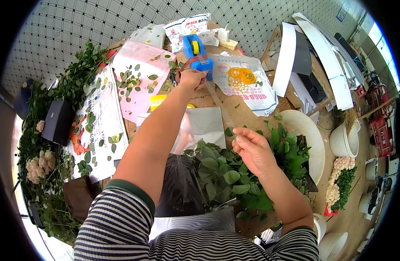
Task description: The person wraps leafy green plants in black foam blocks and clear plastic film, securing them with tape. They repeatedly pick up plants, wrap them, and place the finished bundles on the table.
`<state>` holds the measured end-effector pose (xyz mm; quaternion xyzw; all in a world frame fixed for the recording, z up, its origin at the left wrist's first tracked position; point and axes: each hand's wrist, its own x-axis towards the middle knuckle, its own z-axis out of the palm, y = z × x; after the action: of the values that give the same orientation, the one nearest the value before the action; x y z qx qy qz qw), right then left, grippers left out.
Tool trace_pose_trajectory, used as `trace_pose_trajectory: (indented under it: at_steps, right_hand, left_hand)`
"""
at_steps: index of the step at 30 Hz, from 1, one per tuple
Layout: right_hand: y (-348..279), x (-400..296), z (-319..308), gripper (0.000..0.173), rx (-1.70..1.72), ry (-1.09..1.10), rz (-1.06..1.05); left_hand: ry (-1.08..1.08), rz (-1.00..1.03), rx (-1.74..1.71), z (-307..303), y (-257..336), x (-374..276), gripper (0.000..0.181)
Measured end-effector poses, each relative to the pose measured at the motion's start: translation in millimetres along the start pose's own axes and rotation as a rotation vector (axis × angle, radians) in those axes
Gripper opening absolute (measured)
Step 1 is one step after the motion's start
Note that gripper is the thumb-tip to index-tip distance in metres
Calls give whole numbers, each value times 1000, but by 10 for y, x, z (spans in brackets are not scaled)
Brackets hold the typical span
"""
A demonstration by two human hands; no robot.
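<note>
My left hand (190, 79) reaches to the blue tape dispenser (203, 65) at the back of the table, its fingers closed at the dispenser's front end. From there a strip of clear tape (219, 102) runs towards me. Its end lies at the thumb and forefinger of my right hand (248, 143), pinched together. Close below both arms lies a bundle of green leafy stems (219, 169) partly under clear film, with a black plastic wrap (180, 186) at its left. A clear plastic sheet (206, 122) lies behind it.
Yellow rubber bands (242, 78) lie on a printed plastic bag (263, 101). A yellow tape roll (157, 101) is partly behind my left forearm. Loose leaves lie on pink paper (129, 106). Leafy stems with pale roses (41, 164) fill the left; a white round tub (309, 150) stands right.
</note>
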<state>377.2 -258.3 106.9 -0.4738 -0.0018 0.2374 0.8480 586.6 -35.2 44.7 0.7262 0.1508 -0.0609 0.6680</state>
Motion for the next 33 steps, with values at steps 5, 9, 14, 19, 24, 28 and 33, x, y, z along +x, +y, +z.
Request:
trace_pose_trajectory:
  at_steps: [5, 9, 14, 19, 24, 28, 33]
  right_hand:
    - [142, -703, 221, 29, 84, -207, 131]
    - [630, -1432, 386, 23, 71, -290, 379]
    - [1184, -2007, 430, 12, -33, -214, 558]
    - [1350, -2369, 402, 14, -1, -125, 516]
    - [1519, -2359, 388, 14, -171, 1, 463]
    - [1444, -2339, 413, 15, -303, -129, 370]
    - [897, -2027, 630, 13, 82, -189, 247]
  left_hand:
    - [-312, 335, 271, -536, 312, -835, 23]
    - [-278, 455, 206, -977, 436, -1924, 29]
    - [-294, 266, 417, -922, -195, -2513, 32]
    - [-41, 593, 1120, -860, -605, -2512, 23]
    - [77, 470, 874, -761, -337, -2653, 25]
    - [-240, 892, 1021, -819, -259, -3368, 92]
    - [-360, 673, 1165, -927, -65, -3205, 105]
